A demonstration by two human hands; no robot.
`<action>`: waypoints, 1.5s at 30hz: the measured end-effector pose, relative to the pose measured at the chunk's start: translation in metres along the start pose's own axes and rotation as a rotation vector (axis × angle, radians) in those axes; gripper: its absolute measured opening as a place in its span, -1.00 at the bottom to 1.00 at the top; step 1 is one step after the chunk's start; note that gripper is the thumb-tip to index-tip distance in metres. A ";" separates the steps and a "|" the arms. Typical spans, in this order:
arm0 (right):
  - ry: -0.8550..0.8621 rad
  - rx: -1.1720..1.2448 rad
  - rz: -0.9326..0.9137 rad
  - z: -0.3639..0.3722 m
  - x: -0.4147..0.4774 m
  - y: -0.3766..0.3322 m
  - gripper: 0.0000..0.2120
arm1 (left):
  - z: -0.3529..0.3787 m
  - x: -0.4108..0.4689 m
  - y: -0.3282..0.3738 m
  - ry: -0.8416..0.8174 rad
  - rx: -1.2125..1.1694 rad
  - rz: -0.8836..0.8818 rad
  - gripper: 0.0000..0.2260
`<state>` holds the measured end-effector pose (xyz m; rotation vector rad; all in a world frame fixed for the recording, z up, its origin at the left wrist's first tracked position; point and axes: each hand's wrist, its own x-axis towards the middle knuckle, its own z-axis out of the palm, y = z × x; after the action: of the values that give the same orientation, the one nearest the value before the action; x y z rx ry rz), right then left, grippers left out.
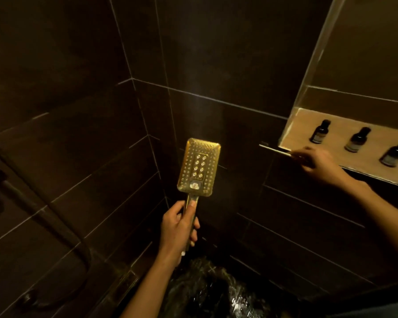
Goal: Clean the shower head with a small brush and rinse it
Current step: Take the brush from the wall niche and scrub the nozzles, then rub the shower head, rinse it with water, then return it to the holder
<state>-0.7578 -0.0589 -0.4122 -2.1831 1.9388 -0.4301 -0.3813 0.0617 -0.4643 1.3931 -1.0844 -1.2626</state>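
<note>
Dark tiled walls (pixel 78 157) fill the view, meeting in a corner at 12 o'clock. A pale niche shelf (pixel 308 131) sits at 3 o'clock, carrying three dark bottles (pixel 357 140) upright in a row, apart from one another. A hose (pixel 55 216) curves down at 9 o'clock. Wet floor (pixel 216 292) glistens at 6 o'clock. The gold shower head (pixel 199 167) stands upright at centre, nozzle face toward the camera, its handle gripped by the curled left hand (pixel 178 228). The right hand (pixel 319 164), at the shelf's front edge, pinches a thin white brush (pixel 274 149) pointing toward 9 o'clock.
</note>
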 end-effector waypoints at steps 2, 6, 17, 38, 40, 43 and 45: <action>0.042 -0.041 0.064 -0.003 0.004 0.020 -0.53 | 0.012 0.002 0.000 -0.010 -0.010 -0.006 -0.75; 0.087 -0.086 0.121 -0.002 0.019 0.042 -0.53 | 0.031 0.007 0.002 -0.026 -0.020 -0.007 -0.75; 0.130 -0.081 0.161 -0.007 0.022 0.060 -0.67 | 0.042 0.023 0.009 -0.024 -0.058 0.054 -0.78; 0.498 0.216 -0.047 0.022 0.002 -0.045 -0.84 | 0.018 0.036 0.037 -0.069 -0.167 0.165 -0.78; 0.368 0.445 -0.106 0.025 -0.004 -0.108 -0.86 | 0.008 0.036 0.046 -0.079 -0.195 0.203 -0.74; 0.071 0.748 -0.178 0.028 -0.005 -0.199 -0.73 | -0.012 0.038 0.062 -0.069 -0.222 0.278 -0.69; -0.045 0.950 -0.252 0.025 -0.001 -0.247 -0.71 | -0.027 0.041 0.075 -0.049 -0.256 0.320 -0.73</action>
<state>-0.5180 -0.0275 -0.3545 -1.7276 1.0526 -1.0582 -0.3525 0.0104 -0.3964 0.9589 -1.0861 -1.1581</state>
